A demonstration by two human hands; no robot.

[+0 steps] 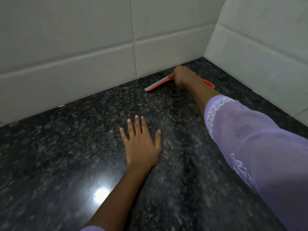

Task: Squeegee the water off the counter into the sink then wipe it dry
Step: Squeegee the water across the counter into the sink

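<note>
Your left hand [141, 144] flat on the tabletop [66, 155], fingers spread and holding nothing, your right hand [181, 75] closed around the squeegee [156, 85] near the tiled wall [100, 47].

The counter [70, 147] is black, speckled with grey and brownish flecks. The squeegee [158, 84] is orange-red with a pale grey blade. The wall tiles [83, 39] are off-white. The sleeve [260, 147] is sheer lilac with white embroidered trim.
</note>
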